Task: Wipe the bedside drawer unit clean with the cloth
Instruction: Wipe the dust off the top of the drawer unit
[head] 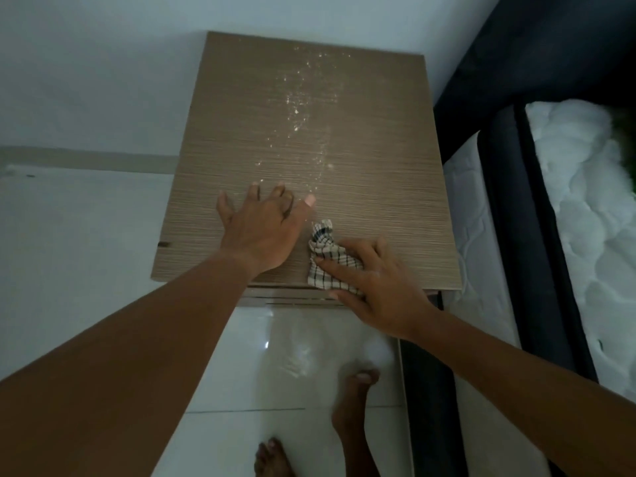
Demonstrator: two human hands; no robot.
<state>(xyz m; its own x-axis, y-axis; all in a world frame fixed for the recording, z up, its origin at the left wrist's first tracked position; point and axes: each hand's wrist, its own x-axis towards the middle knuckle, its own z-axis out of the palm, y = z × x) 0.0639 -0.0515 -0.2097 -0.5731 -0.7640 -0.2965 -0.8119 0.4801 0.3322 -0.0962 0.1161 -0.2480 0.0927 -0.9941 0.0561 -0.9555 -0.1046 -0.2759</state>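
Note:
The bedside drawer unit [378,139] has a light wood-grain top, seen from above against a white wall. A trail of pale crumbs or dust [303,108] runs down the middle of the top. My left hand [265,228] lies flat on the front left part of the top, fingers spread, holding nothing. My right hand [371,287] presses a crumpled white cloth with dark checks [327,256] onto the front edge of the top, just right of my left hand. Part of the cloth is hidden under my fingers.
A bed with a dark frame [509,208] and a white quilted mattress [585,215] stands close on the right of the unit. Glossy white floor tiles [292,359] lie below, with my bare feet [351,404] on them. The white wall [86,80] is behind and left.

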